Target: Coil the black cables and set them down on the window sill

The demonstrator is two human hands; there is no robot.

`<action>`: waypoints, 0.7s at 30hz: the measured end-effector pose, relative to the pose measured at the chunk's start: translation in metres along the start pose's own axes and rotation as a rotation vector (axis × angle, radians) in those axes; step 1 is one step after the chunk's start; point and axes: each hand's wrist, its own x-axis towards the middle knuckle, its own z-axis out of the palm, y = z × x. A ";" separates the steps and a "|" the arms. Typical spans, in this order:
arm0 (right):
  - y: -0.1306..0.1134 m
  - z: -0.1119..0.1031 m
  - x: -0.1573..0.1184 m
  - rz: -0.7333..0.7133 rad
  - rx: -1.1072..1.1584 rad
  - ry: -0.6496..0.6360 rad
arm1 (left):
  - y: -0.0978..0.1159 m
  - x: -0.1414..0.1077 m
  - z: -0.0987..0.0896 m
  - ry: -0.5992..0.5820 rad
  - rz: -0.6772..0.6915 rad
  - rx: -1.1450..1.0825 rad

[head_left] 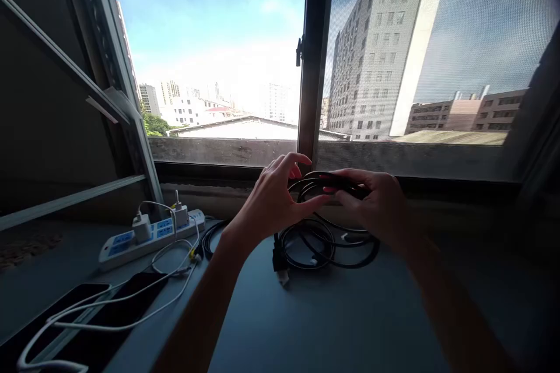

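Note:
My right hand (380,204) is closed around several loops of a black cable (310,180), held up just in front of the window frame. At the loops' left side is my left hand (282,195), thumb and fingers spread apart in a wide curve. Whether its thumb touches the cable I cannot tell. Below both hands, more coiled black cable (308,266) lies on the blue-grey table (315,320). A dark plug with a pale end (280,265) rests at the coil's left edge.
At left stands a white power strip (157,239) with two white chargers plugged in. White cables (114,300) run over dark flat devices (118,309). Another black cable coil (211,239) sits behind my left forearm. A window (310,70) borders the table's far side.

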 end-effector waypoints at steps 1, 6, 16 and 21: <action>-0.003 0.000 -0.001 0.004 0.062 0.011 | -0.004 0.000 0.003 -0.003 0.021 0.008; -0.022 0.000 -0.004 0.048 0.284 0.003 | -0.017 0.003 0.026 0.033 -0.073 -0.282; -0.013 0.007 0.001 0.091 0.497 0.021 | 0.000 0.003 0.038 0.354 -0.527 -0.928; -0.017 -0.003 0.000 0.270 0.752 -0.162 | 0.002 0.000 0.049 0.335 -0.525 -0.949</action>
